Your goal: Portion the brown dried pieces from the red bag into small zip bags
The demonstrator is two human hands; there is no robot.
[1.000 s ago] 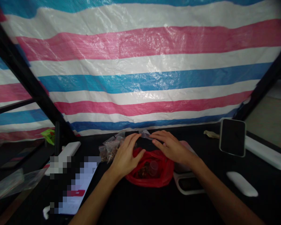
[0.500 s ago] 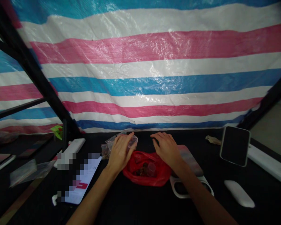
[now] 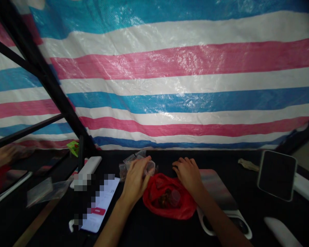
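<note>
My left hand (image 3: 135, 176) is curled around a small clear plastic bag (image 3: 149, 167) at the back left of an open red plastic bag (image 3: 170, 202). The red bag lies on the black table and holds brownish pieces and a small clear cup (image 3: 175, 197). Behind my left hand lies a pile of clear bags (image 3: 127, 164) with brown contents. My right hand (image 3: 188, 173) rests palm down with bent fingers on the table just behind the red bag's right side; nothing shows in it.
A striped pink, white and blue tarp (image 3: 170, 85) hangs behind the table. A paper sheet (image 3: 100, 206) and a white bar (image 3: 89, 166) lie at left. A scale (image 3: 221, 199) sits to the right of the red bag, and a black square device (image 3: 276, 175) stands at far right. Another person's hand (image 3: 2, 156) shows at far left.
My hands parted: the left took the small clear bag leftward, the right came down onto the table. The camera tilted, shifting the scene lower and to the right.
</note>
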